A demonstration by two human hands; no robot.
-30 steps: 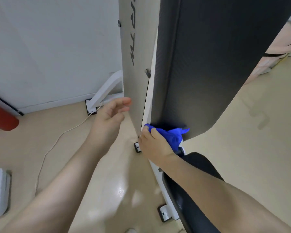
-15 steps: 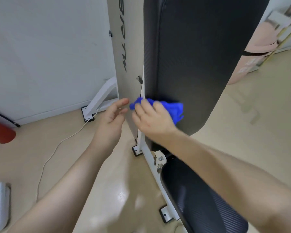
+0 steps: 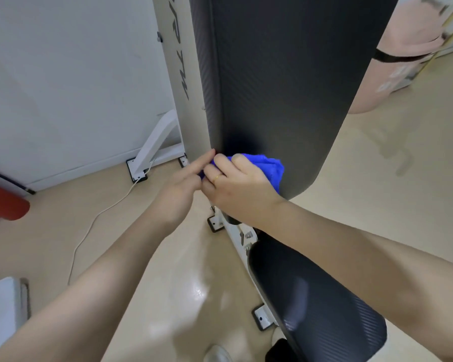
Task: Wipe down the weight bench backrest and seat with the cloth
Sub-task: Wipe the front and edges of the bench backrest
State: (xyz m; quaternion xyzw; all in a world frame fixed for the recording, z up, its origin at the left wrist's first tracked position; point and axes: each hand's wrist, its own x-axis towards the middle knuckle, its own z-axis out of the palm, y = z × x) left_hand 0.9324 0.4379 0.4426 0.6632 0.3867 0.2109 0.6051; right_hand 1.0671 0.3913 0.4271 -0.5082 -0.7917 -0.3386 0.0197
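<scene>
We had our right hand (image 3: 239,190) closed on the bunched blue microfibre cloth (image 3: 266,167) at the upright black padded backrest (image 3: 285,87)'s lower left edge, long axis running up, left hand (image 3: 179,189) loosely open alongside.

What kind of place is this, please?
Probably a home exercise corner: a weight bench with an upright backrest and seat, a pink punching bag behind, plain white wall.

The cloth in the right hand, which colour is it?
The cloth is bright blue, seen clearly in the head view, bunched under the right hand.
</scene>
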